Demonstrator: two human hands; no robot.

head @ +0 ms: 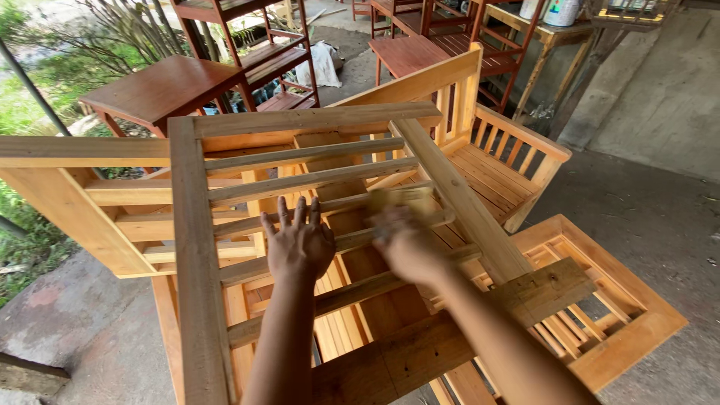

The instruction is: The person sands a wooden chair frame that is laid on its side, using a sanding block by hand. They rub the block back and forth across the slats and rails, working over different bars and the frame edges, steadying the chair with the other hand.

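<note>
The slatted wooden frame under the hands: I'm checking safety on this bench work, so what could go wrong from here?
1. The left hand lies flat on a slat of the slatted wooden frame; raw unfinished wood could leave splinters.
2. The right hand is motion-blurred, rubbing a small block along a slat; a slip might jam fingers into the gaps.
3. The frame rests on stacked pieces and could shift under pressure.

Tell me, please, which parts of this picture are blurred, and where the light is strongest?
In the head view, the right hand is smeared by motion blur, with the pale thing at its fingertips too blurred to identify; the left hand, spread flat on the slatted wooden frame, is sharp. Daylight is strongest at the upper left, where the greenery looks washed out; the concrete floor lies in soft shade.
</note>
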